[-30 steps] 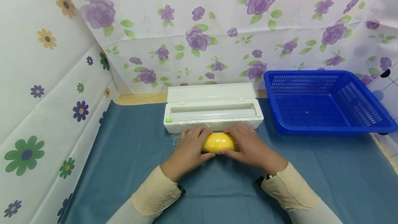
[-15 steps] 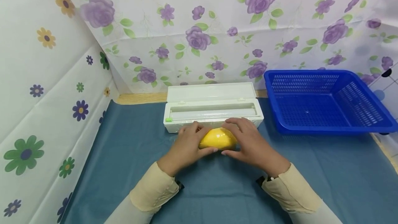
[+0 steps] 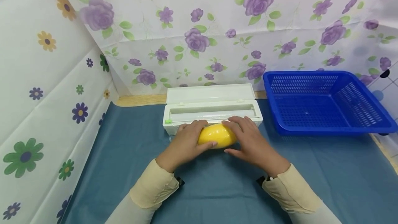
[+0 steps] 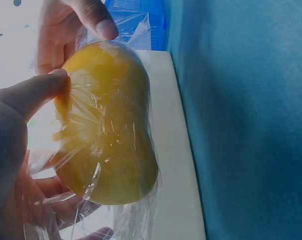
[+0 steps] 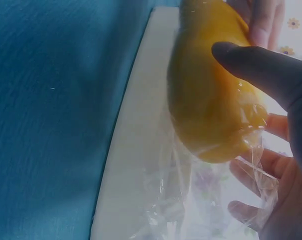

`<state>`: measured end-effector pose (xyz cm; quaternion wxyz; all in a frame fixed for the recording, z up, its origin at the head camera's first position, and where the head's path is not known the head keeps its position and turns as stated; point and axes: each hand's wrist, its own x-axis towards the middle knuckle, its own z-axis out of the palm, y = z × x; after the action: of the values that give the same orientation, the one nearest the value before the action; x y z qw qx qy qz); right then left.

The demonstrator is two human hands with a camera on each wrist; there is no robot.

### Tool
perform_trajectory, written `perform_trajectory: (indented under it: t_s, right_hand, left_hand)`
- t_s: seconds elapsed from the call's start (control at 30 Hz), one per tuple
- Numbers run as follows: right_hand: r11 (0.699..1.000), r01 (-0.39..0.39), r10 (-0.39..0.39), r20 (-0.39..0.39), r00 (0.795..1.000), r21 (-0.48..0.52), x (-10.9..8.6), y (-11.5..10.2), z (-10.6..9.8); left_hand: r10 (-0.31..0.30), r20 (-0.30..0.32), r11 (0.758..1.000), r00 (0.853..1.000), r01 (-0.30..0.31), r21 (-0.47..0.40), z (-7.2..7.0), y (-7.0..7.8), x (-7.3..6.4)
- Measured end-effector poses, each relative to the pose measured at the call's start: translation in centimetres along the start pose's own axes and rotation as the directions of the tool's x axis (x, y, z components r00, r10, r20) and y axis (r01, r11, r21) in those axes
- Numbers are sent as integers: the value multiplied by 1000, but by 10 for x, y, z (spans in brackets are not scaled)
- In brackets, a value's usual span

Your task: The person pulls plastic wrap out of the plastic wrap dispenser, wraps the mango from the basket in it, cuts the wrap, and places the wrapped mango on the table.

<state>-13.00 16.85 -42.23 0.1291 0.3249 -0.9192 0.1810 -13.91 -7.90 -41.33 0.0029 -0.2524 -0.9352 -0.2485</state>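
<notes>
A smooth yellow gourd-shaped fruit [image 3: 217, 136], narrower at its middle, is wrapped in clear cling film. In the head view it tilts in front of a white cling film box [image 3: 183, 108]. My left hand [image 3: 186, 144] grips its left end, thumb across the near side and fingers behind. My right hand [image 3: 252, 144] curves round the right end, with fingertips at the top and thumb low on the near side. The left wrist view shows film creased under the left thumb [image 4: 38, 92]. Loose film [image 5: 166, 200] trails beyond the fruit in the right wrist view.
The box's lid [image 3: 211, 93] stands raised at the back, and a film roll [image 3: 214, 114] lies inside. A blue plastic basket [image 3: 311, 113] sits to the right. Flowered sheets [image 3: 199, 6] hang behind and at left of the blue-green cloth [image 3: 133, 130].
The fruit has been raised slightly towards the box and tilted, its right end now lower. The right thumb has moved a little away from the left thumb. Box and basket stay put.
</notes>
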Motion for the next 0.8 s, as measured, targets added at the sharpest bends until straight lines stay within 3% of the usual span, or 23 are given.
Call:
perform_trajectory:
  t_s: [0.4,0.57,0.67,0.8]
  right_hand:
    - [1000,-4,4,-28,1000,-6,2,3,7]
    - [1000,-2,1,-59,998,-12,2,7,9]
    - [1000,-5,4,-67,998,-16,3,8,9]
    - [1000,-13,11,-72,997,-24,2,10,8]
  left_hand:
    - [-3,-11,996,1000,4,93,-10,3,5]
    - [-20,-76,993,997,29,117,-9,8,2]
    - [28,-171,987,985,1,162,-8,13,-1]
    - [159,-272,958,949,-82,276,-6,21,-4]
